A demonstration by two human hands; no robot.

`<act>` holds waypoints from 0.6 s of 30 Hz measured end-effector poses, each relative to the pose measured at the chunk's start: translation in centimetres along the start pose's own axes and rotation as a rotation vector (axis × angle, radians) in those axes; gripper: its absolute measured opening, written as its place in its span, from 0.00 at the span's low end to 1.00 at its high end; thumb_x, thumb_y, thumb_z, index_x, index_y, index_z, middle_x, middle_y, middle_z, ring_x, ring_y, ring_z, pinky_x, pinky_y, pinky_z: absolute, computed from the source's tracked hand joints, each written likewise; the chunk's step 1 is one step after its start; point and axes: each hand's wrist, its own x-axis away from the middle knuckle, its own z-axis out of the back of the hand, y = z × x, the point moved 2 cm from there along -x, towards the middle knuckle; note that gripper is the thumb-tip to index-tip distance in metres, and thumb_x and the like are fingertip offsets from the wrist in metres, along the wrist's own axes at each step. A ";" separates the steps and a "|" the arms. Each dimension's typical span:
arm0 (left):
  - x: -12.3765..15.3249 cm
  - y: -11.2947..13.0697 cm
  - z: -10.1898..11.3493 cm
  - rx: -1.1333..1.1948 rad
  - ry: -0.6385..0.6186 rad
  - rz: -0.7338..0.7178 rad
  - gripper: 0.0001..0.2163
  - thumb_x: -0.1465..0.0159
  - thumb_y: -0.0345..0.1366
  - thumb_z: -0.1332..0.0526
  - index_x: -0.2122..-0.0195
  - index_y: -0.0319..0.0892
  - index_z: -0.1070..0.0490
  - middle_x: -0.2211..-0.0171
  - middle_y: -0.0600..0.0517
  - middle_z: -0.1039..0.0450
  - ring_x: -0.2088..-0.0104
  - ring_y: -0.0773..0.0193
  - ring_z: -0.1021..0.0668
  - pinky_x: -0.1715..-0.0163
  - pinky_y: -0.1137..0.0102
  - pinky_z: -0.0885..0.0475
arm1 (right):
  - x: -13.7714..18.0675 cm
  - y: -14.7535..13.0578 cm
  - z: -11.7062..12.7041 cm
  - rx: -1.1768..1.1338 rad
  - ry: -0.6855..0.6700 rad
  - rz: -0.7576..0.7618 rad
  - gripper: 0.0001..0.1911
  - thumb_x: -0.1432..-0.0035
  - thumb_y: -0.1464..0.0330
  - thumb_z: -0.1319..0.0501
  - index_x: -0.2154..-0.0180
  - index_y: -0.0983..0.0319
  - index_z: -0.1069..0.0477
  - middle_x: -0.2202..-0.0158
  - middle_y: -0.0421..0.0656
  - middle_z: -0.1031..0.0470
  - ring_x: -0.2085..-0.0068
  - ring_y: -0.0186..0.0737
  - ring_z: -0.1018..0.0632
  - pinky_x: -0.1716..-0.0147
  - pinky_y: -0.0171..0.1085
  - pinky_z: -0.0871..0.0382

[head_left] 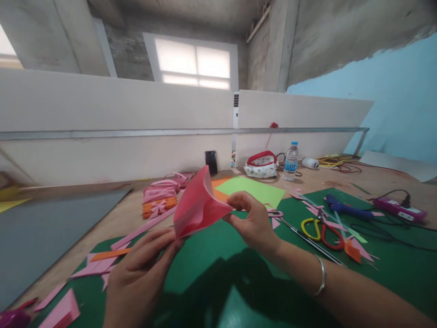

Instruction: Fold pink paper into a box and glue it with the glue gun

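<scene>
A folded sheet of pink paper (196, 205) is held up between my two hands, its sides bent so that it opens into a hollow, pointed shape. My left hand (146, 269) pinches its lower left corner between thumb and fingers. At the opposite corner, the thumb and forefinger of my right hand (252, 221) are closed on the paper. Below lies the green cutting mat (201, 278), with the shadow of my hands on it. Strips of pink paper (145, 228) and an orange strip (111, 254) lie left of the held sheet.
Scissors with yellow and red handles (322, 232), a blue glue gun (348, 208) and paper scraps lie at right. Light green paper (251, 189), a phone (211, 161), a white pouch (261, 169) and a water bottle (291, 161) are farther back. A grey board (58, 232) covers the left.
</scene>
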 end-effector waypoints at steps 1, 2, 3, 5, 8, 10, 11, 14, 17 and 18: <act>0.0 -0.1 0.0 -0.005 0.006 0.017 0.05 0.46 0.41 0.36 0.69 0.50 0.23 0.59 0.55 0.25 0.54 0.60 0.25 0.48 0.65 0.32 | 0.0 0.1 -0.1 -0.019 -0.009 -0.041 0.10 0.56 0.75 0.34 0.67 0.62 0.28 0.68 0.41 0.23 0.67 0.36 0.25 0.66 0.36 0.31; -0.1 -0.1 0.1 -0.005 0.017 0.027 0.05 0.46 0.41 0.35 0.69 0.50 0.23 0.59 0.55 0.25 0.54 0.60 0.25 0.48 0.66 0.31 | 0.0 0.2 -0.2 -0.044 -0.029 -0.083 0.09 0.56 0.74 0.34 0.69 0.63 0.29 0.69 0.41 0.24 0.67 0.36 0.25 0.67 0.36 0.32; -0.1 -0.1 0.1 -0.002 0.026 0.029 0.05 0.47 0.41 0.34 0.69 0.51 0.23 0.59 0.56 0.25 0.55 0.61 0.25 0.49 0.68 0.31 | 0.0 0.4 -0.3 -0.070 -0.051 -0.120 0.09 0.57 0.74 0.34 0.70 0.63 0.29 0.69 0.42 0.24 0.67 0.37 0.25 0.68 0.36 0.32; -0.1 0.0 0.1 0.019 0.047 -0.011 0.04 0.48 0.41 0.34 0.71 0.51 0.23 0.62 0.57 0.24 0.57 0.61 0.24 0.53 0.69 0.28 | -0.1 0.6 -0.5 -0.115 -0.082 -0.169 0.09 0.57 0.74 0.33 0.70 0.63 0.28 0.67 0.44 0.23 0.66 0.38 0.24 0.68 0.36 0.32; -0.1 0.0 -0.1 0.031 0.038 -0.087 0.03 0.50 0.41 0.33 0.73 0.51 0.23 0.64 0.56 0.24 0.60 0.61 0.23 0.58 0.70 0.25 | -0.2 0.6 -0.5 -0.107 -0.097 -0.116 0.10 0.58 0.76 0.34 0.69 0.62 0.24 0.63 0.45 0.24 0.61 0.39 0.24 0.65 0.37 0.31; 0.0 -0.1 -0.2 0.028 0.043 -0.082 0.03 0.49 0.40 0.33 0.73 0.51 0.23 0.64 0.55 0.24 0.60 0.60 0.23 0.58 0.69 0.25 | -0.1 0.4 -0.4 -0.065 -0.088 -0.017 0.13 0.57 0.77 0.35 0.66 0.60 0.23 0.61 0.44 0.24 0.59 0.39 0.25 0.60 0.39 0.31; 0.1 -0.1 -0.2 0.026 0.048 -0.068 0.03 0.48 0.40 0.34 0.72 0.50 0.22 0.63 0.55 0.24 0.59 0.59 0.23 0.57 0.68 0.25 | -0.1 0.3 -0.3 -0.043 -0.073 0.030 0.14 0.56 0.77 0.35 0.65 0.59 0.23 0.61 0.44 0.25 0.58 0.39 0.25 0.59 0.39 0.31; 0.2 0.0 -0.1 0.044 0.036 -0.009 0.06 0.46 0.43 0.35 0.71 0.48 0.22 0.62 0.54 0.23 0.58 0.58 0.23 0.58 0.68 0.26 | 0.0 0.2 -0.2 -0.006 0.012 0.082 0.17 0.54 0.75 0.35 0.59 0.60 0.26 0.61 0.44 0.24 0.60 0.38 0.24 0.62 0.39 0.30; 0.1 0.2 -0.1 0.056 -0.012 0.071 0.08 0.47 0.44 0.34 0.70 0.47 0.22 0.61 0.54 0.23 0.58 0.58 0.23 0.61 0.71 0.26 | 0.0 0.1 0.0 0.006 0.049 0.102 0.10 0.52 0.73 0.35 0.64 0.61 0.27 0.66 0.42 0.24 0.66 0.36 0.25 0.66 0.37 0.30; 0.1 0.3 -0.2 0.053 -0.018 0.100 0.09 0.47 0.44 0.34 0.70 0.46 0.22 0.60 0.54 0.23 0.58 0.57 0.23 0.64 0.72 0.25 | -0.1 0.0 0.0 -0.005 0.034 0.121 0.06 0.51 0.73 0.35 0.67 0.61 0.27 0.68 0.41 0.24 0.67 0.36 0.25 0.67 0.37 0.30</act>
